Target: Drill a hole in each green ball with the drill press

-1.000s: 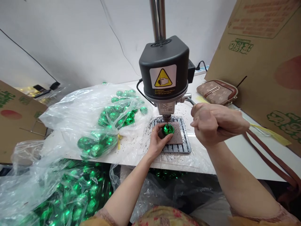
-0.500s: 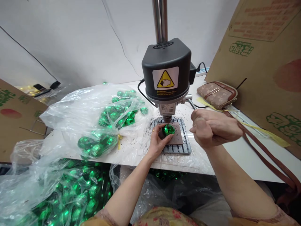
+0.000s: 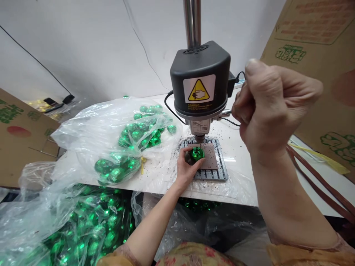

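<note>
A shiny green faceted ball [image 3: 197, 153] sits pinched between the thumb and fingers of my left hand [image 3: 186, 164]. It rests on a small brown board [image 3: 211, 161] over the slotted grey base [image 3: 223, 173] of a bench drill press [image 3: 200, 81]. Just above the ball is the drill bit [image 3: 200, 145]; I cannot tell whether it touches. My right hand [image 3: 273, 107], raised to the right of the machine's head, is closed around the feed lever [image 3: 227, 112], most of which the fingers hide.
A clear plastic bag [image 3: 80, 122] of green balls lies left on the white table [image 3: 158, 177]; a larger heap of green balls [image 3: 94, 225] sits below its edge. Cardboard boxes [image 3: 307, 81] flank both sides. Brown straps [image 3: 318, 181] trail at right. Dark shavings surround the base.
My right hand has swung up and closer to the camera with the lever. The drill bit stands higher relative to the ball. My left hand keeps hold of the ball, shifted slightly left on the board.
</note>
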Available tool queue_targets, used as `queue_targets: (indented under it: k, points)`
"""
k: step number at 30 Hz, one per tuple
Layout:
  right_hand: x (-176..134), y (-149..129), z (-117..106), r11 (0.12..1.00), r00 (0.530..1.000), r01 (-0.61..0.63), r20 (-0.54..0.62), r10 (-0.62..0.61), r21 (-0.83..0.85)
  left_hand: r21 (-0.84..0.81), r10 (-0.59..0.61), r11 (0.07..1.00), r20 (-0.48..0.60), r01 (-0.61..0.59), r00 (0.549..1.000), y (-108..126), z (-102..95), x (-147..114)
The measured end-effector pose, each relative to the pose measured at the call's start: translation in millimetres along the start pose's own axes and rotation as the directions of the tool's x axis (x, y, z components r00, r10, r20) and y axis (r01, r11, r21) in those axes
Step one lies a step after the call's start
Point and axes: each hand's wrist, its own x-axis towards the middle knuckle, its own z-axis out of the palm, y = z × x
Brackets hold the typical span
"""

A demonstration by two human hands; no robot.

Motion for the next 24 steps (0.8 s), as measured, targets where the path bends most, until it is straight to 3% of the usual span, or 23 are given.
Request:
queue_targets:
  k: [6,12,17,20,22,24]
  points:
    - [-1,6,-1,0.999,0.998,0.048,-0.031,-0.048,0.007,-0.004,0.159,0.987,-0.175,-0.162,0.972,-5,-7.2,-22]
    - [-2,7,2,0.997,0.995,0.062,-0.070,-0.065,-0.052,0.010,0.241,0.970,-0.214,-0.244,0.947,1,-22.3,-43]
    - [-1,12,0,0.995,0.992,0.092,-0.081,-0.094,-0.026,0.046,0.261,0.965,-0.088,-0.257,0.961,9,-34.2,-67]
    - [-2,10,-2,0.996,0.995,0.084,-0.049,-0.086,-0.042,0.079,0.345,0.936,-0.004,-0.343,0.939,10,-40.3,-92]
    - [-3,7,-2,0.996,0.999,0.041,-0.030,-0.043,-0.076,0.101,0.457,0.876,0.137,-0.471,0.879,4,-45.9,-114]
    - [-5,4,-3,0.996,1.000,0.014,-0.022,-0.016,-0.093,0.101,0.552,0.774,0.378,-0.625,0.744,-7,-52.0,-134]
